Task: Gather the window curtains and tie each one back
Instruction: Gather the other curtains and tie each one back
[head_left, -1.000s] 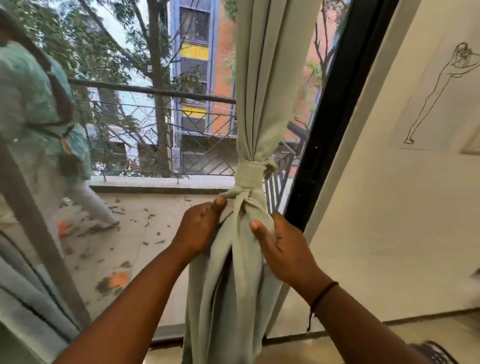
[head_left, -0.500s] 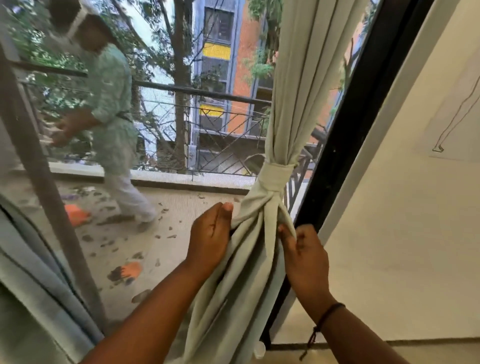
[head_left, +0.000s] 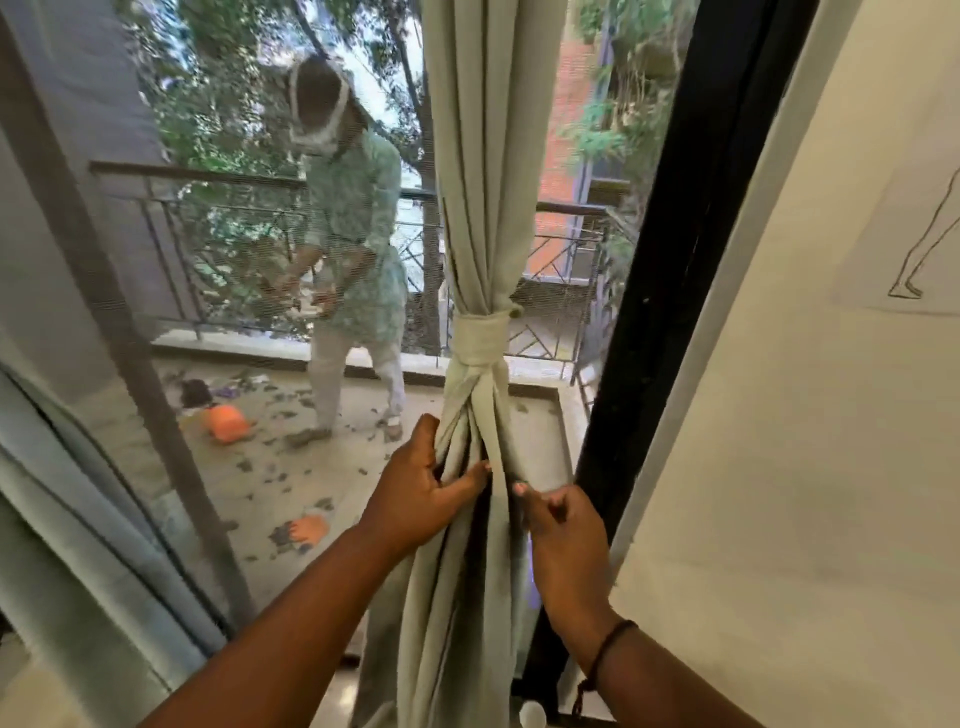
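The left hand (head_left: 415, 499) is pinching the curtain (head_left: 483, 156) folds below the tie (head_left: 479, 338) to neaten them, while the right hand (head_left: 561, 525), fingers loosely curled and empty, is hovering alongside.

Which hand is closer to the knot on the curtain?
Left. The left hand grips the folds just below the knot; the right hand sits lower, to the right.
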